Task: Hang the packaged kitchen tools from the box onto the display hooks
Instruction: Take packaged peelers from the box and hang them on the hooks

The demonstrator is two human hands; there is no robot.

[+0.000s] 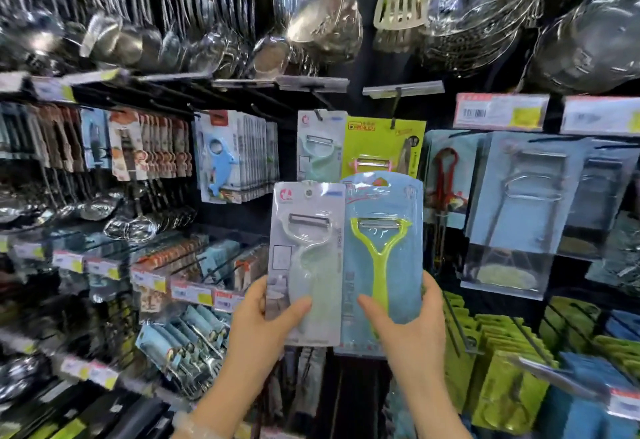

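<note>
My left hand (263, 321) grips the bottom of a grey-carded pack with a pale green peeler (306, 255), thumb across its front. My right hand (408, 321) grips a blue-carded pack with a lime-green Y-peeler (381, 251) the same way. Both packs stand upright side by side, their edges overlapping, in front of the display. Just above them hang a matching pale green peeler pack (320, 144) on a black hook (317, 113) and a yellow-green carded pink peeler pack (382, 147) on another hook (394, 116). The box is out of view.
Ladles and strainers (322, 12) hang overhead with a slotted turner (401, 5). Blue dolphin-shaped tool packs (225, 161) hang to the left, slicer packs (519, 196) to the right. Price-label rails (498, 111) and green packs (502, 369) line the lower rows.
</note>
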